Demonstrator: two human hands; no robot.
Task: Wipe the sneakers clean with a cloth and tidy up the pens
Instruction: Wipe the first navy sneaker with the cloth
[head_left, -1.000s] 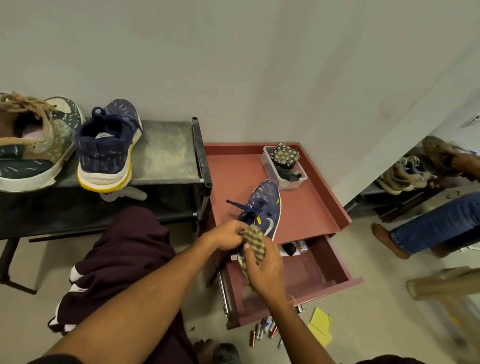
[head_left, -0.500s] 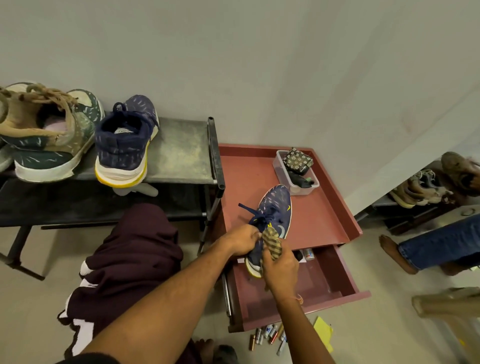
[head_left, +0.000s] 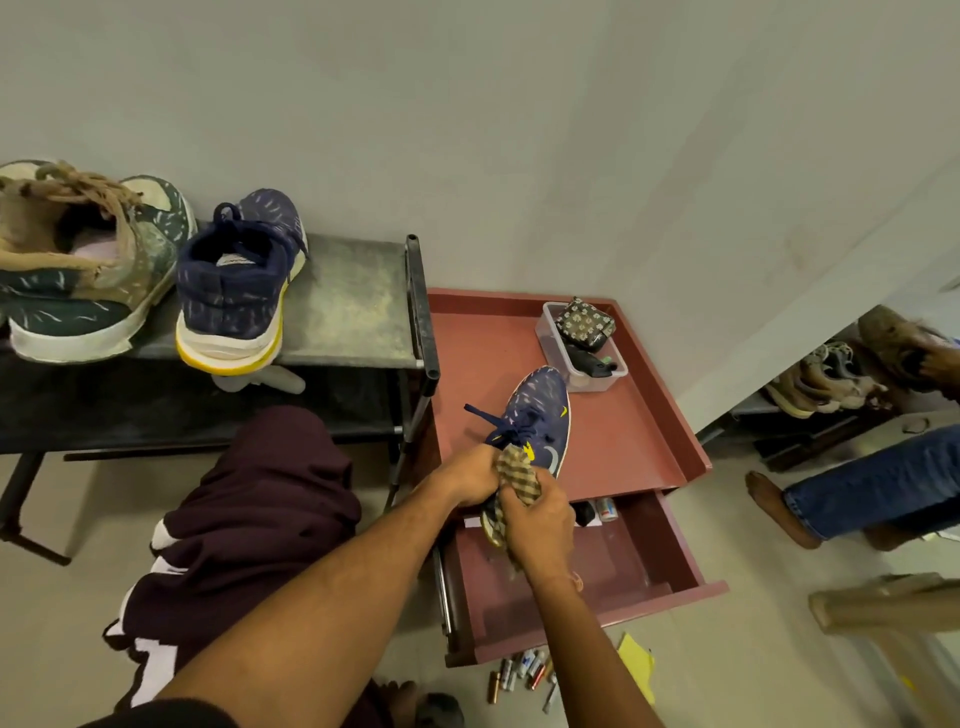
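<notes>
A navy sneaker (head_left: 540, 410) with a yellow mark lies on the red cabinet top (head_left: 613, 441), toe pointing away from me. My left hand (head_left: 467, 475) grips its heel end. My right hand (head_left: 537, 525) holds a checked cloth (head_left: 517, 470) bunched against the shoe's side near the heel. The matching navy sneaker (head_left: 236, 286) with a yellow sole stands on the dark shoe rack (head_left: 353, 306), beside a green and tan sneaker (head_left: 83, 260). Several pens (head_left: 524, 673) lie on the floor below the open drawer (head_left: 660, 582).
A clear plastic box (head_left: 582, 338) with a patterned pouch sits at the back of the cabinet top. Yellow paper (head_left: 636, 665) lies on the floor by the pens. A person's legs in jeans (head_left: 872, 483) are at the right, near more shoes (head_left: 831, 374).
The view has shifted slightly. My right hand with the cloth has slid along the sneaker's side toward the heel, and my left hand keeps its hold.
</notes>
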